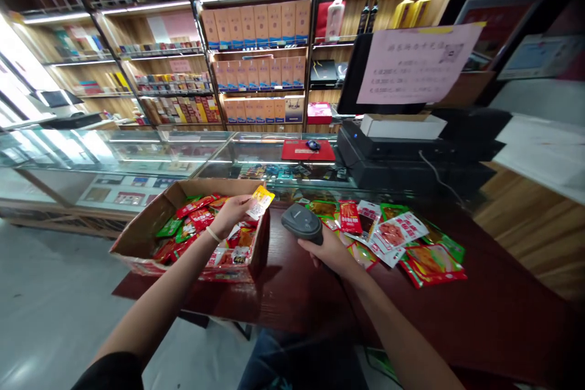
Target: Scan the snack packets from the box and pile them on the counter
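Observation:
Between the fingers of my left hand point(231, 215) is a small yellow and white snack packet point(261, 202), held up over the right rim of a cardboard box point(187, 187). Red, green and white snack packets point(200, 217) fill that box. My right hand point(331, 251) is wrapped round the handle of a dark grey barcode scanner point(302, 223). The scanner's head points left, toward the yellow packet, with a gap between them. To the right of the scanner lies a loose spread of snack packets point(397, 231), some overlapping.
Everything stands on a dark red-brown tabletop point(434, 323). Behind it are a glass display counter point(169, 145), a red mat point(307, 150) with a mouse point(312, 144), and a monitor with a pink paper sign point(414, 64). Shelves of boxed goods point(262, 25) line the wall.

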`<state>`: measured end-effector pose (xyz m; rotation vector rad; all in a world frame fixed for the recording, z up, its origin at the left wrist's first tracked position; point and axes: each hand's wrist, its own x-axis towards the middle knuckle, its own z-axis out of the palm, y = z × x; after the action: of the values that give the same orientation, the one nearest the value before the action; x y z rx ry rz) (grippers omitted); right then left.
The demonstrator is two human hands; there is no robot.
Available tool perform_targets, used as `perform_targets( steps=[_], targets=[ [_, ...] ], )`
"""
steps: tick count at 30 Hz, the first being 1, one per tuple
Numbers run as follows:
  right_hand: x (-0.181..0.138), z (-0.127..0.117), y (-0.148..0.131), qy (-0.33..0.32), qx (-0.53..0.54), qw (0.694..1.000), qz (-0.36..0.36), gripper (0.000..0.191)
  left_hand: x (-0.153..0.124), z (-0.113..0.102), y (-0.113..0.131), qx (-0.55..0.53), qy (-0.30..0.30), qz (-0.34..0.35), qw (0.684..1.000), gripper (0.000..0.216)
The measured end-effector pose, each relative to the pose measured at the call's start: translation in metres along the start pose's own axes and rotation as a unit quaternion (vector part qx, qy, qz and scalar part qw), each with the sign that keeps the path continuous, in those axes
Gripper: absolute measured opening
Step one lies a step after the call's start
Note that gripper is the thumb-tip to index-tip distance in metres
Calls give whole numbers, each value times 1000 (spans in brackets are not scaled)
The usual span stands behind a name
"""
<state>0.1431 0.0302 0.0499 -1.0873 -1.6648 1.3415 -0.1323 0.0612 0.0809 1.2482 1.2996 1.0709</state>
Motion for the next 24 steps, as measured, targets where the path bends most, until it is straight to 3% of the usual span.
perform_targets(
  steps=[5, 9, 11, 13, 15, 17, 20, 24],
  targets=[
    [-15, -31, 20, 62, 29, 997, 33, 34, 21, 37, 0, 43, -60, 9, 997, 50],
    [-33, -58, 43, 144, 81, 984, 71, 31, 47, 89, -7, 207, -123, 79, 967, 38],
    [-43, -72, 53, 173, 100, 977, 75, 31, 62, 120, -12, 351, -108, 143, 919, 32],
    [-53, -86, 59, 191, 114, 972, 73, 32, 76, 149, -20, 487, -101, 187, 847, 31],
    [-63, -99, 62, 215, 124, 965, 81, 34, 90, 176, -31, 575, -124, 190, 786, 32],
    [-72, -108, 63, 244, 135, 956, 93, 37, 100, 196, -44, 611, -153, 172, 757, 32],
    [-82, -118, 64, 265, 149, 947, 102, 40, 110, 216, -63, 613, -193, 149, 752, 28],
    [-85, -122, 68, 276, 158, 943, 98, 43, 112, 222, -79, 593, -233, 131, 759, 27]
  ],
)
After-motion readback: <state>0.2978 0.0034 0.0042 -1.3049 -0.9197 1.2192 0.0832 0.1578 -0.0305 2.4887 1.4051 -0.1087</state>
